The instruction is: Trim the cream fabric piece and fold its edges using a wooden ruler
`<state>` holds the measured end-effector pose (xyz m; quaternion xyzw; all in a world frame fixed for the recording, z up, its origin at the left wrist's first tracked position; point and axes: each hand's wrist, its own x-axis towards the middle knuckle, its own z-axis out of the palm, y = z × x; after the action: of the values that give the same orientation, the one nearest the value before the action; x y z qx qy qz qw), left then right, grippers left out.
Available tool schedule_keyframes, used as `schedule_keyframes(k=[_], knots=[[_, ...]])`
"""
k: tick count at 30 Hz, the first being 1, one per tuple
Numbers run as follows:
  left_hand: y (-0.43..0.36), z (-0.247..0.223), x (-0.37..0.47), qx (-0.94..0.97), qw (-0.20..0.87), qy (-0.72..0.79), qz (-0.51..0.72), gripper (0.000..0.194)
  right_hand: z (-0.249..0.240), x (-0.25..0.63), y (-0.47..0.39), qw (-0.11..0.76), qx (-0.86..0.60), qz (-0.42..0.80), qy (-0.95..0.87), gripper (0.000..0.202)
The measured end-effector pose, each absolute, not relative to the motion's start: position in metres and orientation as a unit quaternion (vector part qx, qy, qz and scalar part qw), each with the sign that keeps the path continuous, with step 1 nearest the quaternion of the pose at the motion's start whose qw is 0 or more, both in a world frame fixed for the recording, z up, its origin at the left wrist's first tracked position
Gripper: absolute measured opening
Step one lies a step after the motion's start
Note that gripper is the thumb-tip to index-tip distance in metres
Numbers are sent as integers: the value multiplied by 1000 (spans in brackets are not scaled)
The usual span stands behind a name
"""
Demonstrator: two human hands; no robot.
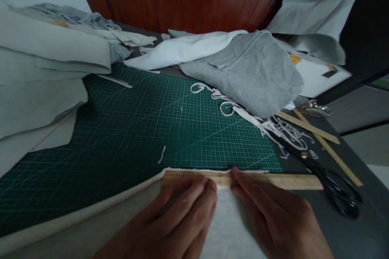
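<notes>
A wooden ruler (291,181) lies along the far edge of pale grey fabric (226,218), over the near side of a green cutting mat (146,117). My left hand (179,218) presses down on the ruler, its fingers bent and close together. My right hand (273,210) is closed at the fabric's edge, with the index fingertip on the rim beyond the ruler and the thumb on the near side. The ruler's right end sticks out past the fabric. My palms hide part of the fabric.
Black-handled scissors (340,194) lie at the right, near thin wooden strips (328,145) and a tangle of white fabric trimmings (243,115). Folded grey cloth (252,73) is heaped at the back. Pale fabric (45,85) covers the mat's left side. A thread scrap (162,154) lies on the mat.
</notes>
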<state>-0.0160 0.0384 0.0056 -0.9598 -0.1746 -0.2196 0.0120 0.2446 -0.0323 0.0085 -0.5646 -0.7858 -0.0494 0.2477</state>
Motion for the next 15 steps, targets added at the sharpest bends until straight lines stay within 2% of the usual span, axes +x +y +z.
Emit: schedule_keyframes(k=[15], knots=[[42, 16, -13, -962, 49, -175, -204, 43, 12, 244, -28, 228, -559, -88, -793, 30]])
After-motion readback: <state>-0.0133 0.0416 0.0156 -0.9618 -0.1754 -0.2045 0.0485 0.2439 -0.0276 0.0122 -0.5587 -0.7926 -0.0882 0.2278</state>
